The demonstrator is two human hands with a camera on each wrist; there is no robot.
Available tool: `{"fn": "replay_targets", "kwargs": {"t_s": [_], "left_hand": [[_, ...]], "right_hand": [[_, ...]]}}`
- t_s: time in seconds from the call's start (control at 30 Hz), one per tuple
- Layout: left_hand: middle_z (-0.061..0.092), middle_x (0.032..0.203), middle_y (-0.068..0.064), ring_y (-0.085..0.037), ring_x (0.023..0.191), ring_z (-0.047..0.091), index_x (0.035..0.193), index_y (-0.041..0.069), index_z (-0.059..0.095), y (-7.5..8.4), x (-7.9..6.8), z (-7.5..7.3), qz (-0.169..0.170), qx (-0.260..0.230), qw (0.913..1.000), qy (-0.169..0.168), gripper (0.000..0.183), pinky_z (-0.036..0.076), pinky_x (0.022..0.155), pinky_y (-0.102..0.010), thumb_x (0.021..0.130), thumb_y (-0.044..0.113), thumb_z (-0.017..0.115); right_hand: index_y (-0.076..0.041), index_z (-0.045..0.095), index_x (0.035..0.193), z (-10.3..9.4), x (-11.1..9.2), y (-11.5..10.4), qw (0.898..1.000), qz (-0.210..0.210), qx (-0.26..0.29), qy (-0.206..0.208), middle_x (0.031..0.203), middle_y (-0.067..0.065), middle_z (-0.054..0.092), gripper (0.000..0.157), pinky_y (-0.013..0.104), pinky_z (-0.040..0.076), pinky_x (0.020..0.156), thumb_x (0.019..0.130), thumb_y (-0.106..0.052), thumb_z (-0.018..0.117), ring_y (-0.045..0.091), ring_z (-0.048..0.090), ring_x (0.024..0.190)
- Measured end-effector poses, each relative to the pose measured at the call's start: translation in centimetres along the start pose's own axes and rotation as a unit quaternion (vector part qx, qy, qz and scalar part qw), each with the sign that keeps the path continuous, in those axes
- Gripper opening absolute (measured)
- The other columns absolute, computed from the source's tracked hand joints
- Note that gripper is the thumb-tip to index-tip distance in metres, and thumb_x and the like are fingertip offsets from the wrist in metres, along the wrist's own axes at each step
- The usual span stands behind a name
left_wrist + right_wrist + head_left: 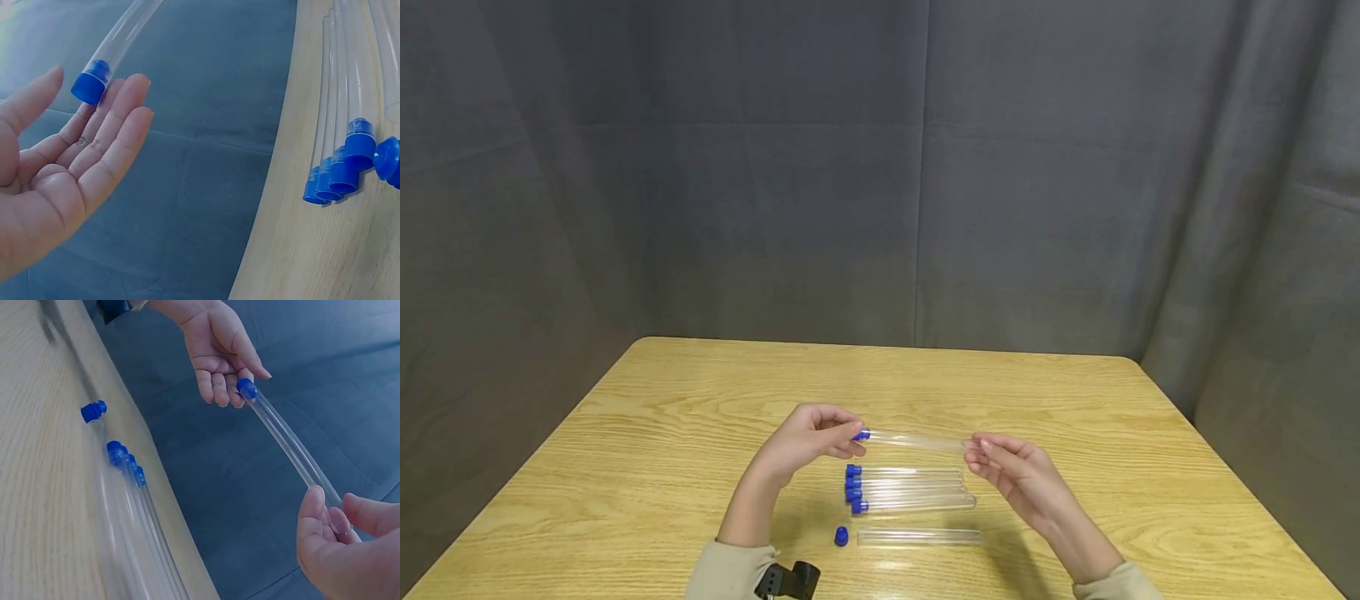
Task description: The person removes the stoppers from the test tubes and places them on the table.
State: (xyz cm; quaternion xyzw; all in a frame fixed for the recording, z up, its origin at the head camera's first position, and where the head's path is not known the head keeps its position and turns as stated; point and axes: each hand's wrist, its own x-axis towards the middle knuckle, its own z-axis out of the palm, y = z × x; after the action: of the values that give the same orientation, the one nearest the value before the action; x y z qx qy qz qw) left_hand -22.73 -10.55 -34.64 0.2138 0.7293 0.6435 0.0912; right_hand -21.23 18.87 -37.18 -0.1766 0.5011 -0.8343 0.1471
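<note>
A clear test tube (917, 440) with a blue cap (89, 88) is held up over the table, lying nearly level between both hands. My right hand (1018, 479) pinches its rounded bottom end between thumb and fingers. At the capped end is my left hand (801, 442); in the left wrist view its thumb stands away from the cap and the loosely extended fingers are right behind it. Below on the table, several capped test tubes (910, 483) lie side by side, caps to the left. Nearer me lie an uncapped tube (919, 537) and a loose blue cap (842, 536).
The light wooden table (662, 400) has rounded far corners. Dark grey curtains (790, 208) hang behind it and along both sides. A black wrist mount (790, 579) sits at the left sleeve, close to the table's near side.
</note>
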Motion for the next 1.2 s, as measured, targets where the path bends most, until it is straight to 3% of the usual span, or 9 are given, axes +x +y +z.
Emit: {"fn": "replay_targets", "kwargs": {"t_s": [0.3,0.63,1.03,1.2], "left_hand": [[0.062,0.08,-0.012,-0.026,0.077,0.064,0.101,-0.013,0.057,0.6,-0.2,0.3,0.011,0.025,0.9996,0.008,0.024,0.05,0.074,-0.036,0.085,0.006,0.059],[0.064,0.079,-0.014,-0.028,0.071,0.064,0.095,-0.011,0.061,0.5,-0.2,0.6,0.015,0.048,0.9972,0.056,0.022,0.052,0.069,-0.034,0.084,0.008,0.062],[0.065,0.078,-0.014,-0.021,0.067,0.064,0.09,-0.006,0.065,0.2,0.0,0.9,0.001,0.077,0.9919,0.102,0.017,0.052,0.066,-0.031,0.081,0.008,0.065],[0.065,0.076,-0.012,-0.025,0.067,0.064,0.087,-0.005,0.066,0.1,0.1,1.1,0.008,0.096,0.9879,0.121,0.014,0.052,0.064,-0.031,0.08,0.008,0.066]], "right_hand": [[0.0,0.065,0.096,0.4,0.1,-0.1,1.0,-0.02,0.015,0.003,0.095,0.012,0.064,0.028,0.025,0.047,0.081,0.093,0.007,0.038,0.016,0.062,0.087],[0.001,0.066,0.096,0.7,0.2,0.2,0.999,-0.039,0.013,0.003,0.093,0.012,0.065,0.031,0.026,0.047,0.08,0.091,0.01,0.037,0.016,0.063,0.086],[0.0,0.068,0.093,1.0,0.0,0.3,0.999,-0.043,-0.001,0.027,0.09,0.01,0.066,0.028,0.026,0.048,0.078,0.09,0.01,0.041,0.015,0.064,0.083],[-0.002,0.069,0.09,1.3,0.1,0.3,0.998,-0.044,-0.014,0.051,0.086,0.01,0.066,0.025,0.025,0.049,0.076,0.089,0.009,0.046,0.015,0.064,0.081]]}}
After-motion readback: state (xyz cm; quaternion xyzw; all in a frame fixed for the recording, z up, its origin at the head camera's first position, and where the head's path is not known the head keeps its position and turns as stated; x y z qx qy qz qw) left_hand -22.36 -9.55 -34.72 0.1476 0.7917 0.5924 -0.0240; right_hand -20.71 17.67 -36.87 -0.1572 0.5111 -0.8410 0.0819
